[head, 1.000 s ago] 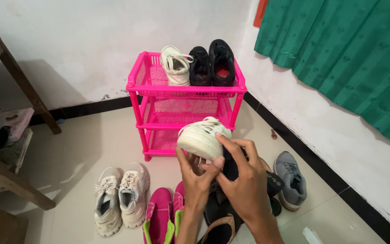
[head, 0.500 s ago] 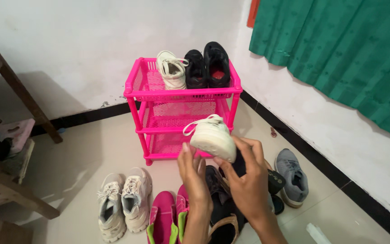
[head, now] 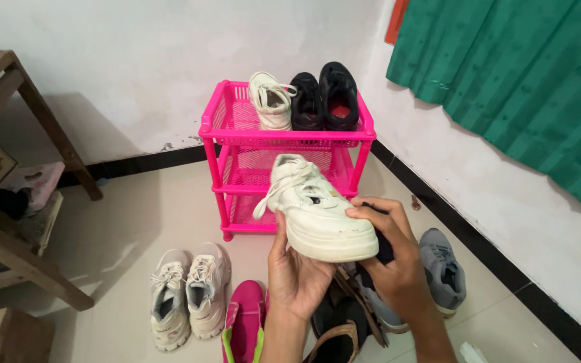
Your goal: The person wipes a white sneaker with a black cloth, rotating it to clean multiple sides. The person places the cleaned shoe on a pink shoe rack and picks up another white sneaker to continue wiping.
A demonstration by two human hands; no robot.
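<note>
Here, white shoe at frame centre.
Clamped between left hand and right hand, before pink rack.

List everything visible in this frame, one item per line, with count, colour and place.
plastic three-tier shoe rack: one, bright pink, against the white wall.
cream lace-up sneaker on the rack: one, top tier, left.
black shoes: two, top tier, right.
cream chunky-soled sneaker: one, held up in front of the rack.
off-white sneakers: two, on the floor, left.
pink shoes: a pair, floor, bottom centre.
grey sneakers: two, floor, right.
dark sandals: floor, count unclear.
wooden table: one, brown, far left.
green curtain: one, upper right.
left hand: under the held sneaker.
right hand: gripping its heel.
</note>
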